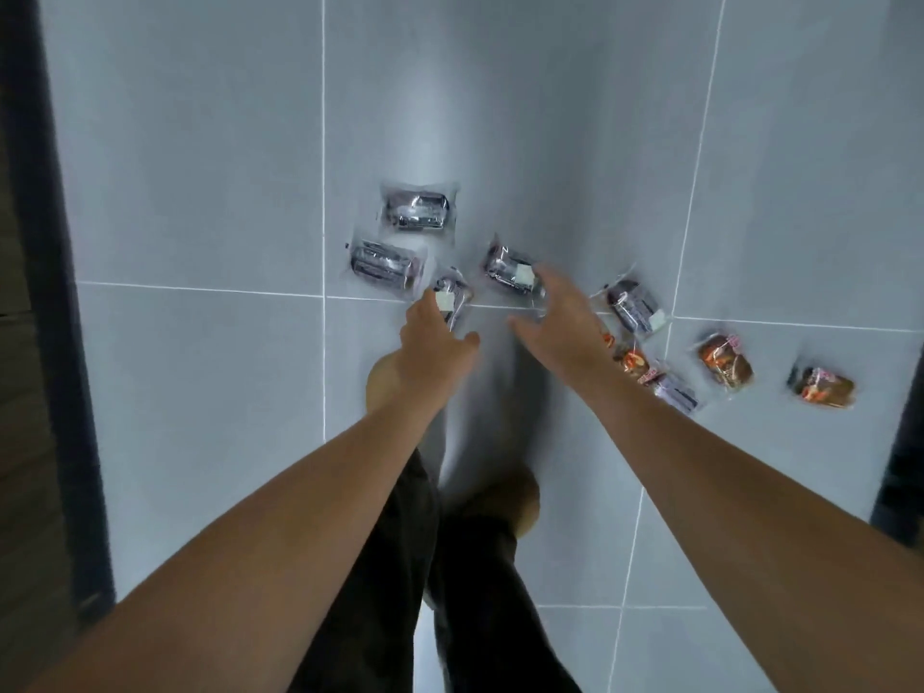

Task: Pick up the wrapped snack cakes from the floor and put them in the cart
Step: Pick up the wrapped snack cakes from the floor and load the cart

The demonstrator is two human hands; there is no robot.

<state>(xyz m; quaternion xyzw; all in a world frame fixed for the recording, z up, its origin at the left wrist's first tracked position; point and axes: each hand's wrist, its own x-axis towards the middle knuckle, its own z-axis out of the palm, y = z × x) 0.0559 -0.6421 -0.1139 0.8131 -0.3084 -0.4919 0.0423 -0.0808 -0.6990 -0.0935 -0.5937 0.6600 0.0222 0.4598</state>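
Note:
Several wrapped snack cakes lie scattered on the grey tiled floor (200,167). Dark cakes in clear wrap sit at the top (416,211), at the left (383,265), in the middle (510,270) and further right (634,305). My left hand (436,342) reaches down over a small dark cake (451,294), its fingers extended beside the wrapper. My right hand (560,322) hangs open, fingertips at the middle cake's edge. Brown cakes with red print lie to the right (725,361), (822,387), and one (631,361) is partly hidden by my right wrist. No cart is in view.
My two feet (382,387), (515,502) and dark trousers stand just below the cakes. A dark upright edge (55,292) runs along the left side, and another dark edge (900,467) stands at the lower right.

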